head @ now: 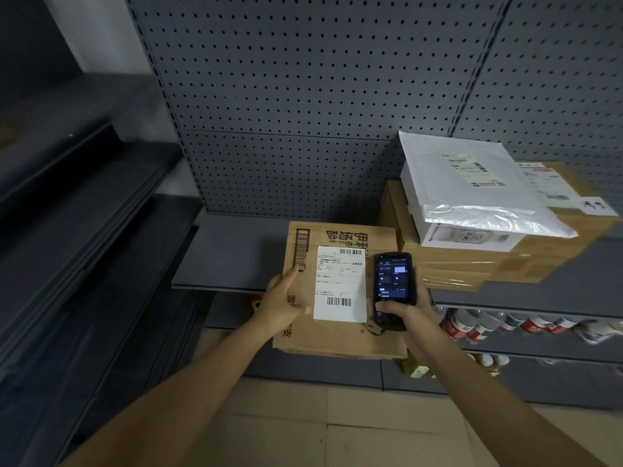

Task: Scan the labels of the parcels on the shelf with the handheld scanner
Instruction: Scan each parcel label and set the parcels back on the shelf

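A brown cardboard parcel (381, 335) with a white shipping label (340, 284) juts over the front edge of the grey shelf (229, 254). My left hand (283, 299) holds the parcel's left side, thumb on top beside the label. My right hand (409, 315) grips a black handheld scanner (392, 284) with a lit screen, held upright just right of the label. A white plastic-wrapped parcel (462, 183) with its own label lies on a larger brown carton (505, 261) to the right.
Grey pegboard (303, 96) backs the shelf. A lower shelf at right holds several bottles (505, 326). Dark shelving (84, 230) runs along the left. Beige floor tiles (320, 426) lie below.
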